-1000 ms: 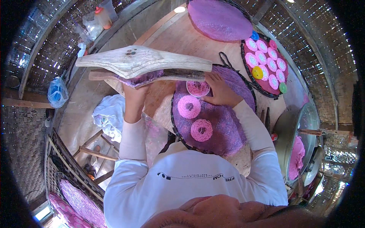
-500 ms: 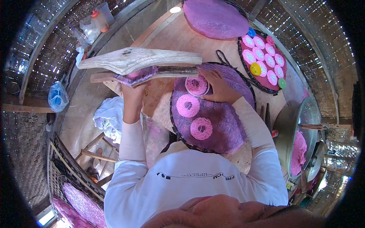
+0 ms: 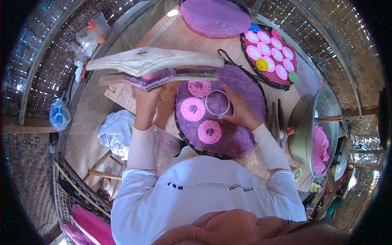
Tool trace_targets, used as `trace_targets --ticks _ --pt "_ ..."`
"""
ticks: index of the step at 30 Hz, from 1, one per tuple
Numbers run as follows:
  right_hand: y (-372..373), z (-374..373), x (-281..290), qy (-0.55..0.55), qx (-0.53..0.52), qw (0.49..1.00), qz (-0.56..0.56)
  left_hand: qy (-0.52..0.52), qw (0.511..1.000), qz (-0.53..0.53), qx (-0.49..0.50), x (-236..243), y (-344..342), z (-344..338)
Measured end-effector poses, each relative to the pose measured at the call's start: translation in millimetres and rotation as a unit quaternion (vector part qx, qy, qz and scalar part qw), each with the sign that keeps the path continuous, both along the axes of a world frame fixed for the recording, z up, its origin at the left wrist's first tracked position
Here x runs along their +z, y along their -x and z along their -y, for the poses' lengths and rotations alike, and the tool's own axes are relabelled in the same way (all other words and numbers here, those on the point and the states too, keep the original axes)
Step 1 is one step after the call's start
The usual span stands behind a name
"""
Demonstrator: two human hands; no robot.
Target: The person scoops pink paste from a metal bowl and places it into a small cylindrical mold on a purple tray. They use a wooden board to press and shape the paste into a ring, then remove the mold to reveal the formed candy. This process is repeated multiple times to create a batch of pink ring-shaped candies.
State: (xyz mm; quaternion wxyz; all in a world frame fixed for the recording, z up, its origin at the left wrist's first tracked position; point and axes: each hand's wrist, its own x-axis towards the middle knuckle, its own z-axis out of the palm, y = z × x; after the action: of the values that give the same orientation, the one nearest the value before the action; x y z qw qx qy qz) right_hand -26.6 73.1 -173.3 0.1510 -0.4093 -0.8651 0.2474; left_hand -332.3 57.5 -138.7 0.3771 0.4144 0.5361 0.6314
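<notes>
- L hand (image 3: pixel 148 98): raised, fingers closed round the underside of a wooden press (image 3: pixel 157 67) — two long pale wood pieces stacked, held w/ a wad of purple dough (image 3: pixel 153 79) squeezed betw. them, strands hanging at the lower edge.
- Press sits left of centre, far side of the round purple tray (image 3: pixel 241 139); its right end reaches over the tray's far-left rim.
- R hand (image 3: pixel 241 112): fingers curled on the right side of a metal ring (image 3: pixel 217 102), gripping its rim; the ring lies flat on the tray, purple mat showing through its middle.
- On the tray near the ring: 3 pink noodle rounds (image 3: pixel 192 109) — one just far-left of the ring, one just left, one nearer the person. All lie flat, apart from each other.
- Far right: 2nd round tray (image 3: pixel 250 65) w/ dark rim, filled w/ pink rounds plus a yellow cap (image 3: pixel 262 64), green cap (image 3: pixel 293 76), blue one at the far edge.
- Far centre: big purple mat disc (image 3: pixel 215 17), bare.
- Right: metal bowl (image 3: pixel 306 126) w/ pink dough (image 3: pixel 319 149) inside.
- Left: white cloth (image 3: pixel 116 130) on the floor beside the table; blue plastic bag (image 3: pixel 59 114) further left by the woven wall.
- Near left: pink mat (image 3: pixel 90 224) in a rack.
- Person wears a white long-sleeve top; both forearms come up from the near edge.
</notes>
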Motion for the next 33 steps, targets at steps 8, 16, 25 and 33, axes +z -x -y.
trace_targets --ticks 8,16,25,33 --pt "-6 -3 138 0.347 0.04 0.893 -0.283 -0.205 0.91 -0.347 -0.094 38 -67 -4" --pt "-47 23 151 0.491 0.034 0.83 -0.262 -0.237 0.886 0.113 -0.382 93 -74 -31" --pt "-49 -5 116 0.578 -0.05 0.803 -0.132 -0.218 0.716 0.487 -0.452 30 -79 -67" --pt "-46 -26 68 0.5 -0.07 0.863 -0.005 -0.145 0.71 0.575 -0.38 -23 -72 -72"
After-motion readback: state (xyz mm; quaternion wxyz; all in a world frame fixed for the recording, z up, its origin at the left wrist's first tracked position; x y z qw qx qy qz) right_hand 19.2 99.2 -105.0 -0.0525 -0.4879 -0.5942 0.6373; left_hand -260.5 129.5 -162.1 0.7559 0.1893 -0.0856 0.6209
